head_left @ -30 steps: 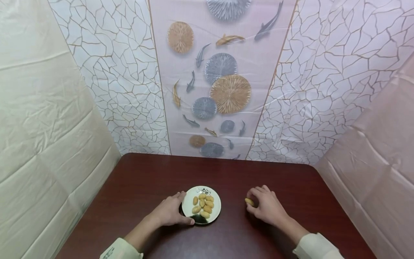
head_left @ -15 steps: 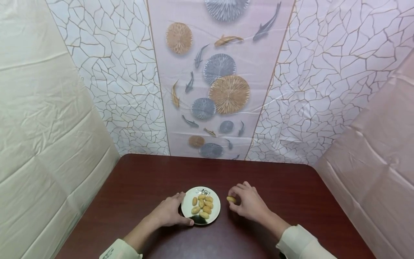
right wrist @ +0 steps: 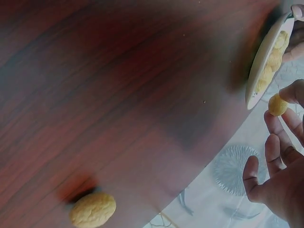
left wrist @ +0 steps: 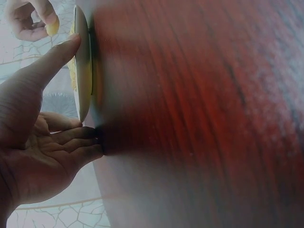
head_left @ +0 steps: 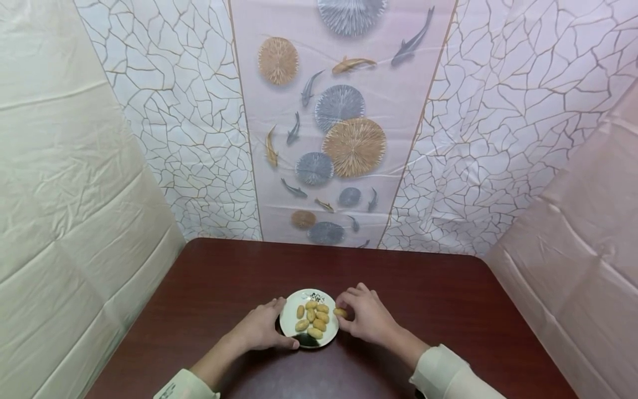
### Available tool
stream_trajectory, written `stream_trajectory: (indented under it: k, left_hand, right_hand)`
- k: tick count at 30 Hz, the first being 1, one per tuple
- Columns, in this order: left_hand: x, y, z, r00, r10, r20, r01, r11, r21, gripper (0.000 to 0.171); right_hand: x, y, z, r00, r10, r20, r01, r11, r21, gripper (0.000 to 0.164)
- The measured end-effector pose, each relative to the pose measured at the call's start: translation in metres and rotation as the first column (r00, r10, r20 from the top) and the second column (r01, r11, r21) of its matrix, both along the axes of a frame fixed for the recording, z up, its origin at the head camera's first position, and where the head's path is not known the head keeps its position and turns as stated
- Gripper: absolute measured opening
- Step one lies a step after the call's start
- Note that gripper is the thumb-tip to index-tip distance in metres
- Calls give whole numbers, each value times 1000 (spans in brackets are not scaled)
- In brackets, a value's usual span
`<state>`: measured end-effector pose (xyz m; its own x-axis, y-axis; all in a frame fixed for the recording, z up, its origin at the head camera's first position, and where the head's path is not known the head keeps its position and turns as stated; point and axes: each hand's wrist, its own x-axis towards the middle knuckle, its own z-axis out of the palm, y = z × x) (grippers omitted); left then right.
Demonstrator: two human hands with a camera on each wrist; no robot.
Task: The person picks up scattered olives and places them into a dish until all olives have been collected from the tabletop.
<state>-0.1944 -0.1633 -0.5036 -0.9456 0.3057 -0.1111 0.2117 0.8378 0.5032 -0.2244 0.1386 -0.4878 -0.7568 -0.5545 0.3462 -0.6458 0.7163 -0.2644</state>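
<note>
A small white plate (head_left: 289,318) with a dark patch at its near edge sits mid-table. Several small, oval, yellow-tan pieces with a rough surface (head_left: 311,315) lie on it. My left hand (head_left: 256,327) holds the plate's left side, thumb on the near rim and fingers along the far left edge. My right hand (head_left: 366,316) pinches another oval yellow-tan piece (right wrist: 277,104) between thumb and fingertips, just by the plate's right rim. In the right wrist view a loose oval yellow-tan piece (right wrist: 93,210) rests on the table; the head view does not show it.
The dark red-brown wooden table (head_left: 239,266) has rounded far corners. Behind it hangs a patterned cloth (head_left: 199,138) with fish and round motifs. Pale cloth walls (head_left: 85,221) stand on both sides.
My right hand has moved left across the table to the plate's right rim, carrying the pinched oval piece. My left hand and the plate have stayed in place.
</note>
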Motion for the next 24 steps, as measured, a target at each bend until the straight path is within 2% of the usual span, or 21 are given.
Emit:
stream_trajectory:
  k: [5, 15, 24]
  left_hand:
    - [1, 0, 0, 1000, 6, 0, -6, 1000, 6, 127]
    - [1, 0, 0, 1000, 13, 3, -13, 1000, 4, 127]
    - [1, 0, 0, 1000, 12, -3, -12, 1000, 9, 127]
  right_hand:
    - [2, -6, -4, 1000, -10, 0, 10, 1000, 22, 20]
    - [2, -14, -9, 997, -43, -62, 46, 998, 36, 21]
    - [2, -17, -11, 997, -54, -48, 56, 998, 32, 20]
